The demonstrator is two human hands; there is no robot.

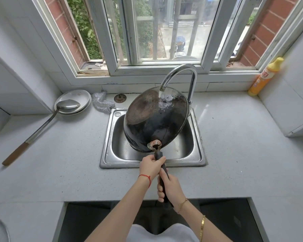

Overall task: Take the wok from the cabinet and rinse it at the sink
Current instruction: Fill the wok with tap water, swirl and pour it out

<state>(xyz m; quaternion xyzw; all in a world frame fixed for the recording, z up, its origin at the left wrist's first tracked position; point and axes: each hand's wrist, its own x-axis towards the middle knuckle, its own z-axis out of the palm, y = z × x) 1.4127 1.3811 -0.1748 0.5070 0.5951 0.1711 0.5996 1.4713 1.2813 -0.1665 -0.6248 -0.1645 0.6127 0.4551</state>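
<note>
Wok (156, 119) is over the sink (198, 151), flipped so its dark outer underside faces the camera, tilted, rim toward the basin. Faucet (179, 76) is running; the water stream (162, 95) hits the upper part of the wok's back, just below the spout.

Grip: both hands are on the black handle (162, 165), which runs from the riveted bracket at the wok's near edge back toward the person. Left hand (151, 165) wraps the handle close to the wok, red string on the wrist. Right hand (171, 186) wraps it further back, near the handle's end, gold bracelets on that wrist and forearm. The wok body sits wholly ahead of both hands, beyond the counter edge.

On the countertop (59, 163): ladle (42, 126) with wooden handle, bowl resting on stacked metal plates (73, 102) left of the sink; steel scrubber (101, 103) at the sink's back-left corner, drain strainer (120, 98) beside it. Yellow dish soap bottle (264, 76) stands back right under the window (156, 32).
</note>
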